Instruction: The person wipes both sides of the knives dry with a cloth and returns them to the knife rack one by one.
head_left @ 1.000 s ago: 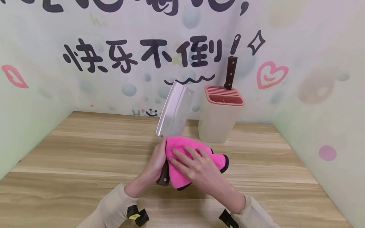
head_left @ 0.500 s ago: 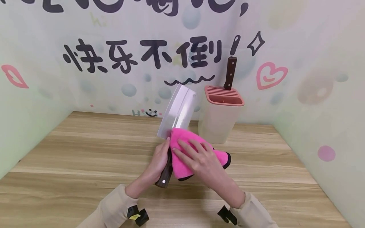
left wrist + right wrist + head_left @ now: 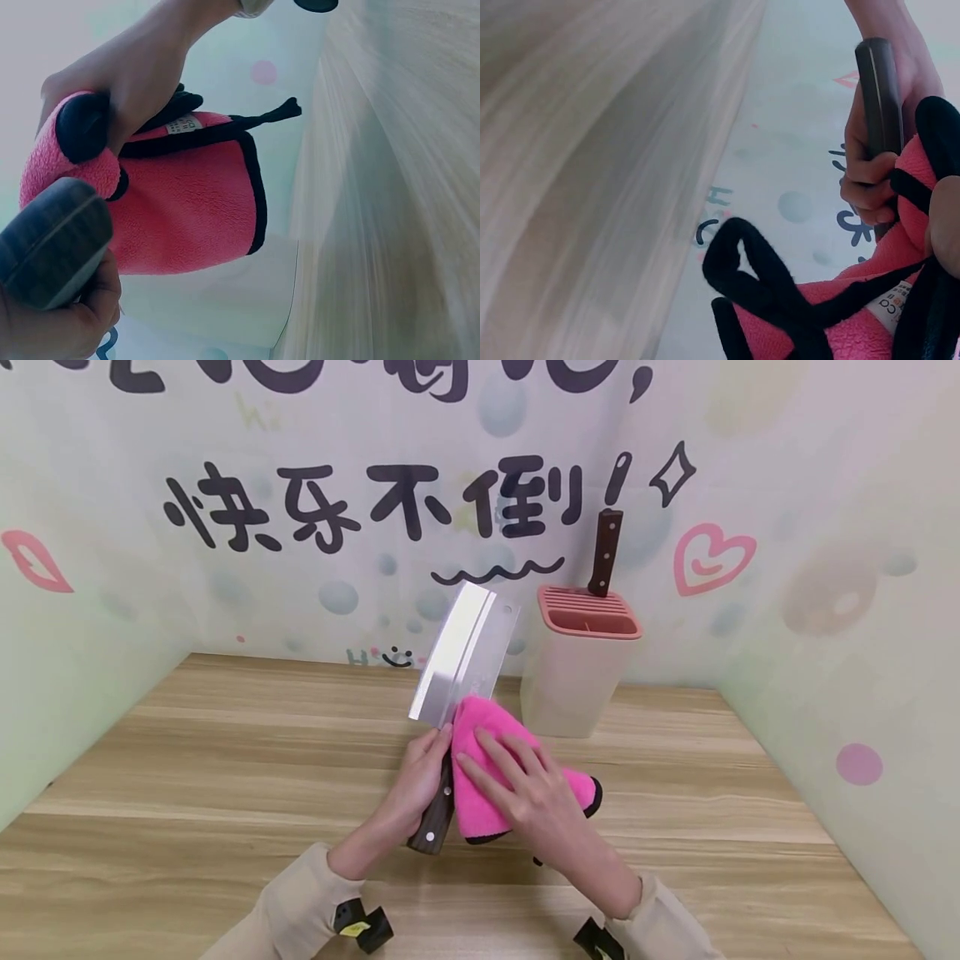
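Note:
A cleaver [image 3: 459,652] is held above the table, its broad metal blade pointing up and away. My left hand [image 3: 414,783] grips its dark riveted handle [image 3: 431,828], with the thumb up near the blade's base. Against the right side of the handle and the lower blade lies a pink cloth [image 3: 480,806] with black edging. My right hand [image 3: 534,797] holds this cloth, fingers spread over its top and thumb underneath. In the left wrist view, the handle's butt [image 3: 56,244] is close to the camera. A black loop [image 3: 742,277] dangles from the cloth in the right wrist view.
Behind the cloth stands a cream knife block [image 3: 566,685] with a pink slotted top [image 3: 588,597]. One dark-handled knife [image 3: 606,552] is upright in it. The wooden table [image 3: 225,760] meets a printed wall [image 3: 300,602] at the back and sides.
The cloth and right hand have moved up along the cleaver, from the handle to the blade's base. The blade has turned slightly, and more of the handle shows.

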Tool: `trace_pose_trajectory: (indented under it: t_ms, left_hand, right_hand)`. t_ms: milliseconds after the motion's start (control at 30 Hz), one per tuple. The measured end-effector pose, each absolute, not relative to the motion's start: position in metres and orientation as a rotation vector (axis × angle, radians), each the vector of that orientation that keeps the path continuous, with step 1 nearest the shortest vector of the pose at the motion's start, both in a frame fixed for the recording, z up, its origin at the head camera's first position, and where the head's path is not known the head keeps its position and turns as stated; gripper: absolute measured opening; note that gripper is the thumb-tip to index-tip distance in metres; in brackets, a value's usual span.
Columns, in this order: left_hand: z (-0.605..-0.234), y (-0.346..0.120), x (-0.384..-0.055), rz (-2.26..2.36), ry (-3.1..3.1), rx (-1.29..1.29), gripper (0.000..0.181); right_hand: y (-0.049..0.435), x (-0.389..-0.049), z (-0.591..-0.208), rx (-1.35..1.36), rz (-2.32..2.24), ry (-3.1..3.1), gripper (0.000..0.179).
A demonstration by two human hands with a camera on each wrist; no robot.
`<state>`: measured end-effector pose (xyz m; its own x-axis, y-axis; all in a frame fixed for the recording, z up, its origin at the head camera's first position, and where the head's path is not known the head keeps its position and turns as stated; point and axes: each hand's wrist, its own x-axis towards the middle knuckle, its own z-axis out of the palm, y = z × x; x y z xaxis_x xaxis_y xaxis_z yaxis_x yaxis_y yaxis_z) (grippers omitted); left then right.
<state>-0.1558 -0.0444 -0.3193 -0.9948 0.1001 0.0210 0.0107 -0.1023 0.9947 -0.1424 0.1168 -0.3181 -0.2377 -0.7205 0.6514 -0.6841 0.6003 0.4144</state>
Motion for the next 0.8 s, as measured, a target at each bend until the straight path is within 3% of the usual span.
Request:
trace_pose_trajectory:
  t_ms: [800]
  left_hand:
    - [-0.309, -0.051, -0.163, 2.357, 2.020, 0.039, 0.039]
  right_hand:
    - [0.112, -0.117, -0.333, 1.302, -0.028, -1.789, 0.036]
